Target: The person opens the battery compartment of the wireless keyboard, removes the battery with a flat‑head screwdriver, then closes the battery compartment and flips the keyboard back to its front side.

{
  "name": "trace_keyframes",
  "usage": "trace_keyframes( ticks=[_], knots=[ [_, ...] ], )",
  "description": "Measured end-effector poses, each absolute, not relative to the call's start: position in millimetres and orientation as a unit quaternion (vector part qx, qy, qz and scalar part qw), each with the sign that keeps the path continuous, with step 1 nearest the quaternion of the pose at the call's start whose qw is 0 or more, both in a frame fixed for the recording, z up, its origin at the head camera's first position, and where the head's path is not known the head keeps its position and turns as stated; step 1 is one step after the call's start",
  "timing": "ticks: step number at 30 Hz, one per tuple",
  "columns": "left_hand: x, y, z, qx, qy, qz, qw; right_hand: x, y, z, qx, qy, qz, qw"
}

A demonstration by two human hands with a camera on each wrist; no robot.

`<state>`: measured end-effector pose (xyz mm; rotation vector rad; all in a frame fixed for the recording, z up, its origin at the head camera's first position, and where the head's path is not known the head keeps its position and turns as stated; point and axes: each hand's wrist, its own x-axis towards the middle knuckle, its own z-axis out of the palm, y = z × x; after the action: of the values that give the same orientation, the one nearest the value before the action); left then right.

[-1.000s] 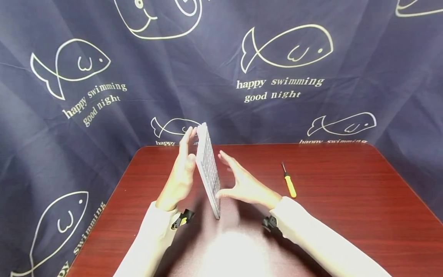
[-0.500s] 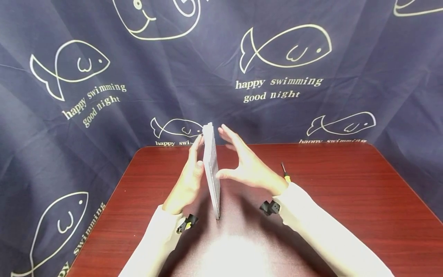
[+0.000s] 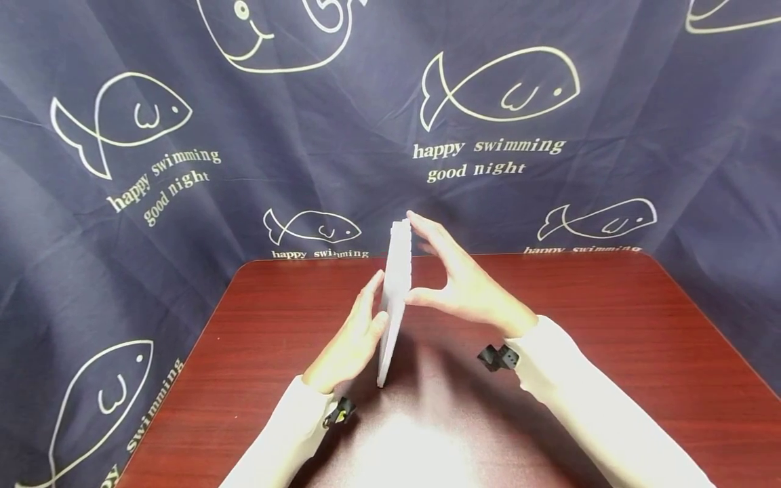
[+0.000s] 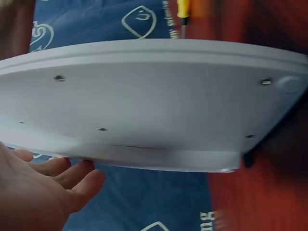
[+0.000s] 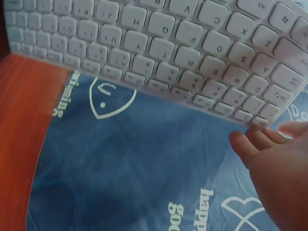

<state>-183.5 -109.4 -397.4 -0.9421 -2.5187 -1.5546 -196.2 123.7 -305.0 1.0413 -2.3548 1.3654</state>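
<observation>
A white keyboard [image 3: 396,278] stands on edge over the table, leaning to the right at its top. Its lower end appears to meet the tabletop. Against its plain back [image 4: 159,96], with small screws, my left hand [image 3: 350,346] lies with fingers extended; in the left wrist view the fingertips touch the edge. My right hand [image 3: 472,288] is on the key side, fingers and thumb spread, the tips at the keyboard's upper part. Letter keys [image 5: 187,33] face the right wrist camera, where the right fingertips touch a corner.
The red-brown table [image 3: 610,325] reaches back to a dark blue curtain [image 3: 366,135] with fish drawings. A yellow-handled screwdriver [image 4: 183,8] lies on the table, hidden behind the right arm in the head view.
The keyboard's top has swung to the right, from leaning left to leaning right. Both hands have shifted right with it, and the right hand has risen to its upper part.
</observation>
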Motion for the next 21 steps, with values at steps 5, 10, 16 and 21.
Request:
trace_keyframes(
  ticks=[5,10,16,21],
  knots=[
    [-183,-107,-407,-0.303,-0.841,-0.448,-0.006,-191,143,-304,0.356,-0.821,0.427,0.132],
    [-185,-107,-416,-0.306,-0.862,-0.402,-0.033,-188,165,-302,0.344,-0.851,0.374,0.131],
    [-188,-107,-431,-0.297,-0.886,-0.347,-0.077,-180,194,-303,0.326,-0.867,0.362,0.104],
    [-188,-107,-436,-0.275,-0.902,-0.317,-0.108,-174,216,-310,0.316,-0.871,0.368,0.079]
  ],
)
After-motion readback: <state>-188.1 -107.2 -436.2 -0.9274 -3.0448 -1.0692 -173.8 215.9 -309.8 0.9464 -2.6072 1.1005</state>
